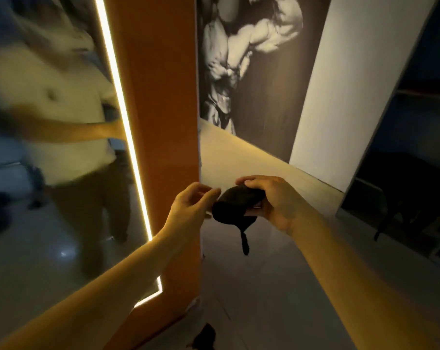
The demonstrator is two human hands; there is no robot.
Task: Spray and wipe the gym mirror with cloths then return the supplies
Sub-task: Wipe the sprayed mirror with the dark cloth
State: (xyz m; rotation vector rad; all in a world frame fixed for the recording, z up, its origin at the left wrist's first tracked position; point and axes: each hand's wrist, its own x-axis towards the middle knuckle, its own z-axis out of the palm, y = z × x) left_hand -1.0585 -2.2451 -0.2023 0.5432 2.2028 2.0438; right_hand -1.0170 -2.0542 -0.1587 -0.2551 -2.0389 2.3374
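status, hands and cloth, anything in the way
Right hand grips balled dark cloth. Left hand open, at the cloth's edge. Mirror off to the left, nothing blocking it. Unclear dark item on floor below.

No text, label, brand, number or sign can be read. The poster (251, 59), up above the right grip (277, 202), bears only a black-and-white picture. The cloth (232, 202) held in that grip is plain and dark, and no tag on it is legible.
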